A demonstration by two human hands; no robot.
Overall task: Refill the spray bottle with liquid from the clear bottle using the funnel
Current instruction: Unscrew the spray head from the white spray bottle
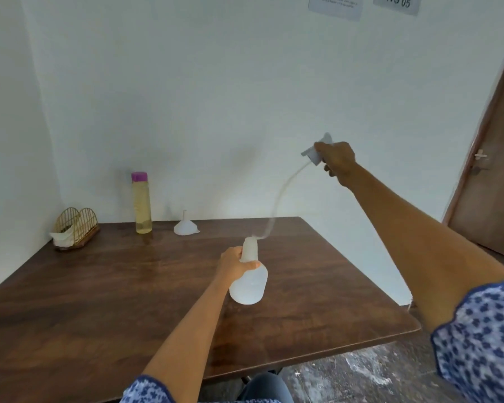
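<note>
Head view, left to right.

Far left on the table (70,301): wire napkin holder (75,225) with a white napkin in it. Not part of the job.

Clear bottle (141,202), purple cap on, stands upright near the back edge, roughly a quarter full of yellowish liquid. Judgement: tall and narrow, so tippy; rigid plastic, light at that fill. Take it mid-body, not by the cap. If the liquid is oily the wall may be slick, can't confirm.

Funnel (185,225) sits just right of it, mouth down, spout up, apart from the bottle. Looks like thin white plastic, very light. Pinch it by the spout or rim tab and flip it. It will likely wobble in the neck unless steadied.

Left hand (233,264) is curled round the neck of the spray bottle (248,282), thumb across the shoulder. Bottle stands on the table around the middle and looks near empty. Judgement: light, soft-walled, will skate on the polished wood if let go while pouring. The neck grip is the right one; squeezing the body would flex it.

Right hand (336,159) is raised well above and right of the bottle, fingers closed round the spray head (314,151). Dip tube (282,196) trails down in a curve, its lower end at or just inside the neck; blur makes it hard to say which. The tube is floppy and may drip, so lay the head down clear of the funnel spot.

Neck is not yet free for the funnel.
</note>
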